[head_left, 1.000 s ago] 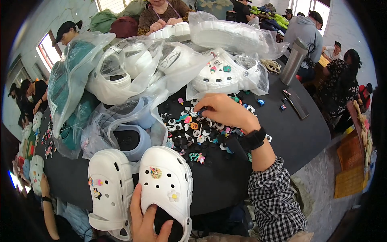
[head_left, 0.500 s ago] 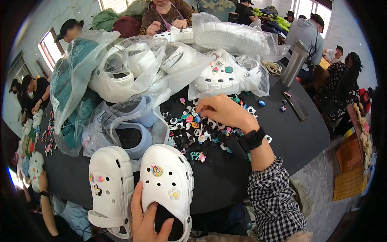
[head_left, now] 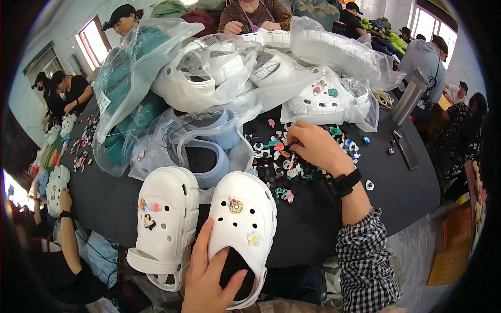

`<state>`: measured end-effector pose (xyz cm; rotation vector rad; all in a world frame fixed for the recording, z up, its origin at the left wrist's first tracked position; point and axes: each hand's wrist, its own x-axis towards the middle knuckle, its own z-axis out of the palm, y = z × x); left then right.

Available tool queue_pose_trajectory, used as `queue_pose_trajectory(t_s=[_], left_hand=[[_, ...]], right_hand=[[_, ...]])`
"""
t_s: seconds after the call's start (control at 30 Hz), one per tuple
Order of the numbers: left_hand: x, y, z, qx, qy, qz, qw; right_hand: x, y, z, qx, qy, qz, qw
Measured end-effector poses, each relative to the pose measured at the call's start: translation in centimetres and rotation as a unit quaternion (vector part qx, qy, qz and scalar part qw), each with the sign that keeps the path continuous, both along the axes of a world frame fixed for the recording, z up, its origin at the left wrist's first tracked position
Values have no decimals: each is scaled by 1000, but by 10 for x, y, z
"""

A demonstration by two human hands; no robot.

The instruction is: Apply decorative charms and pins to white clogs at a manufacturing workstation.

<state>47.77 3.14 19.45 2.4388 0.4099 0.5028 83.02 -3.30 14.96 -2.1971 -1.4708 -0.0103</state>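
My left hand point(head_left: 213, 274) grips a white clog point(head_left: 244, 203), its fingers reaching into the foot opening. A round doughnut charm and a white flower charm sit on that clog's toe. Beside it on the left lies the matching white clog point(head_left: 166, 195), with a few small charms on its upper and its heel strap toward me. My right hand point(head_left: 319, 148), a black watch on its wrist, is over a heap of colourful shoe charms point(head_left: 284, 167). Its thumb and fingers are pinched together at the heap, with something small and dark showing at the tips.
Bagged clogs in white point(head_left: 195, 78), pale blue point(head_left: 209, 156) and green point(head_left: 122, 120) crowd the table's far and left parts. A steel flask point(head_left: 409, 96) and a dark, flat, long object point(head_left: 406, 149) lie right. At left, another person's hand point(head_left: 65, 201) holds a decorated clog.
The whole view has swung left, so the scene sits further right. My right fingers have closed more among the charms, and a dark bit now shows at them. My left hand keeps its grip.
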Motion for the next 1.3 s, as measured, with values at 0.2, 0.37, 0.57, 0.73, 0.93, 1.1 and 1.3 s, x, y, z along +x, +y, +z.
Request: queue_pose_trajectory(t_s=[0.2,0.37,0.57,0.73,0.93,1.1,1.3], left_hand=[[-6,-1,2,11,-23,13,1000],[-10,3,-6,15,-34,23,999],[-11,3,-8,1,-35,20,999],[-6,4,-10,2,-46,6,999],[-3,3,-14,9,-40,-7,999],[-1,0,-15,8,-29,-18,999],[-4,0,-13,22,7,-6,1000]], right_hand=[[-1,3,-2,84,-26,56,995],[-8,-1,4,1,22,96,995],[-10,2,12,-3,123,38,992],[-8,-2,21,84,174,23,981],[-8,-3,15,113,205,37,972],[-1,-22,21,114,157,30,981],[29,-74,43,24,63,-106,992]])
